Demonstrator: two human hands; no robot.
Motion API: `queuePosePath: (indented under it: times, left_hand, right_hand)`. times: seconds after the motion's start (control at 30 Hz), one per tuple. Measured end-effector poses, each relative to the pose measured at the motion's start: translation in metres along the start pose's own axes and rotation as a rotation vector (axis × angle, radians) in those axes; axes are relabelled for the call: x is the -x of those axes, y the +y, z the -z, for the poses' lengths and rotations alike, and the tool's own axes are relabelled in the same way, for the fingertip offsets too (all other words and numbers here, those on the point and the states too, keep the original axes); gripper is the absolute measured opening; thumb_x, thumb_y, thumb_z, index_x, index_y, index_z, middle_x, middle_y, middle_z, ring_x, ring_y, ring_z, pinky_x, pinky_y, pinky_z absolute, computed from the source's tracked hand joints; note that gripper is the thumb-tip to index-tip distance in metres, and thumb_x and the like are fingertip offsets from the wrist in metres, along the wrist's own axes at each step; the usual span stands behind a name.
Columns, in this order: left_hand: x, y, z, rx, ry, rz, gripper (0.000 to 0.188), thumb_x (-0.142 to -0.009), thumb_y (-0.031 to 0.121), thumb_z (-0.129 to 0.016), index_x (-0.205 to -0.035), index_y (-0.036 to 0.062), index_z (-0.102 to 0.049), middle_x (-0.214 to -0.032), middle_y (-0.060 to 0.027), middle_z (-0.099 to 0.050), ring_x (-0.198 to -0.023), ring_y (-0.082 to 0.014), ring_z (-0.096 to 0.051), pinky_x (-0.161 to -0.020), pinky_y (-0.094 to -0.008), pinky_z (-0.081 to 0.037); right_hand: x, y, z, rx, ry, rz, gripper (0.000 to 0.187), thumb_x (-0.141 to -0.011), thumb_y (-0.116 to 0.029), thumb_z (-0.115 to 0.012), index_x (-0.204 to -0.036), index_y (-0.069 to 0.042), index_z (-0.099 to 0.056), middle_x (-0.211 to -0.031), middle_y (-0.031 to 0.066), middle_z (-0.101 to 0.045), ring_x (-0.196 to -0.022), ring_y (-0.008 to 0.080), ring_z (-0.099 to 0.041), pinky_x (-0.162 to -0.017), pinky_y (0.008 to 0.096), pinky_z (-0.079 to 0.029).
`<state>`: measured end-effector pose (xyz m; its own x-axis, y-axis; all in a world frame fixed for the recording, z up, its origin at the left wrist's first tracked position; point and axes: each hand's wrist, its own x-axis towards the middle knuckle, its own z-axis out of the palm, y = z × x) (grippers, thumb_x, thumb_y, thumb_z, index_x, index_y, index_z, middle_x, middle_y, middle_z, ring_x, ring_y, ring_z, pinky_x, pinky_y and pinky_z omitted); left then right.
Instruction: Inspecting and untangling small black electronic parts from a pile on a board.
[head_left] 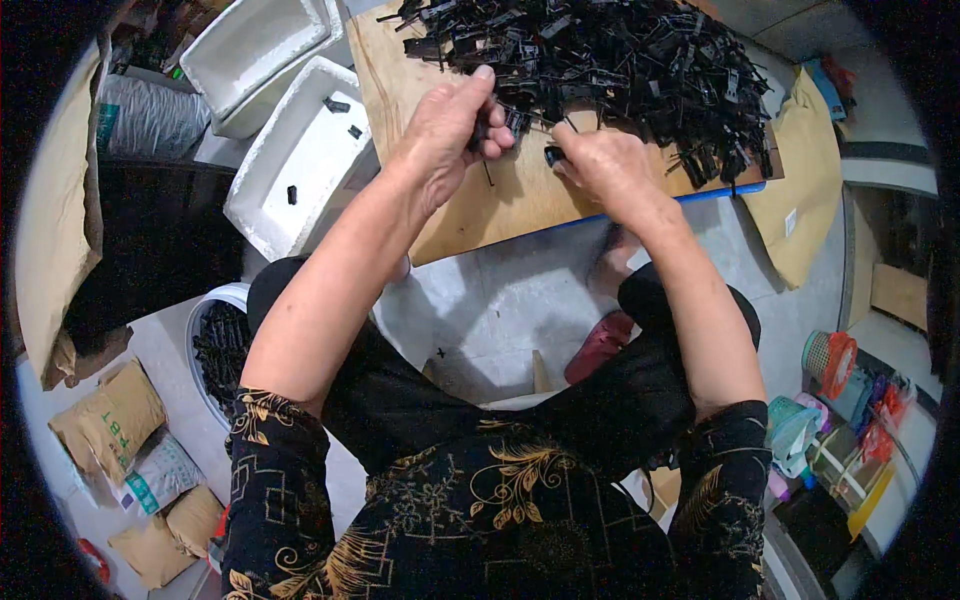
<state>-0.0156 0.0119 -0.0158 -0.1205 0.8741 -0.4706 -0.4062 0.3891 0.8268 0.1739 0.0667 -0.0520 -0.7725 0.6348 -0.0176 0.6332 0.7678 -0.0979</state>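
Many black parts (222, 345) crowd a white-rimmed bucket (228, 292) well left of the left fingers and nearer the body. Three black pieces (292, 194) lie in a white foam box (318, 155) to the left of those fingers. The left hand (455, 125) has its fingers curled in around a dark plastic part (516, 122), which juts toward the right fingertips above the wooden board (470, 218). The right hand (612, 170) holds a small black piece (553, 156) between thumb and fingers, its exact shape hidden. Beyond the fingers of both hands spreads a black heap of parts (610, 60), and a brown bag (800, 195) sits well to their right.
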Motion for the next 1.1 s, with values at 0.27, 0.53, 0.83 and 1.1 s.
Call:
queuePosePath:
  times: [0.27, 0.53, 0.83, 1.1]
  left_hand:
    - [-0.001, -0.017, -0.005, -0.531, -0.115, -0.231, 0.026, -0.082, 0.005, -0.041, -0.108, 0.0022, -0.044, -0.070, -0.0067, -0.054, -0.053, -0.0132, -0.052, -0.047, -0.0272, -0.043]
    - [0.003, -0.022, -0.007, -0.977, -0.182, -0.466, 0.057, -0.074, 0.006, -0.058, -0.126, 0.0059, -0.035, -0.084, -0.0111, -0.056, -0.074, -0.0213, -0.056, -0.067, -0.0326, -0.047]
    - [0.009, -0.013, -0.017, -0.823, -0.246, -0.467, 0.066, -0.071, 0.021, -0.071, -0.126, 0.0044, -0.038, -0.093, -0.0177, -0.059, -0.074, -0.0224, -0.059, -0.068, -0.0340, -0.049]
    - [0.012, -0.010, -0.022, -0.511, -0.206, -0.383, 0.045, -0.080, 0.016, -0.065, -0.120, 0.0061, -0.046, -0.073, -0.0046, -0.053, -0.059, -0.0096, -0.054, -0.050, -0.0233, -0.045]
  right_hand:
    - [0.000, 0.009, -0.007, -0.164, 0.045, -0.039, 0.025, -0.080, -0.029, -0.060, -0.086, -0.006, -0.054, -0.070, 0.0171, -0.061, -0.070, 0.0354, -0.060, -0.060, 0.0456, -0.048]
    - [-0.010, 0.012, -0.005, -0.836, 0.044, -0.173, 0.025, -0.082, -0.027, -0.063, -0.092, -0.005, -0.057, -0.063, -0.0005, -0.050, -0.051, 0.0106, -0.046, -0.047, 0.0247, -0.037]
    - [-0.004, -0.015, 0.031, -1.543, -0.091, -0.357, 0.020, -0.086, -0.031, -0.060, -0.094, -0.013, -0.058, -0.064, -0.0101, -0.047, -0.046, -0.0020, -0.034, -0.039, 0.0152, -0.023]
    - [0.002, -0.030, 0.038, -1.887, -0.004, -0.470, 0.023, -0.092, -0.033, -0.049, -0.100, -0.011, -0.050, -0.059, -0.0076, -0.041, -0.044, 0.0009, -0.030, -0.038, 0.0163, -0.022]
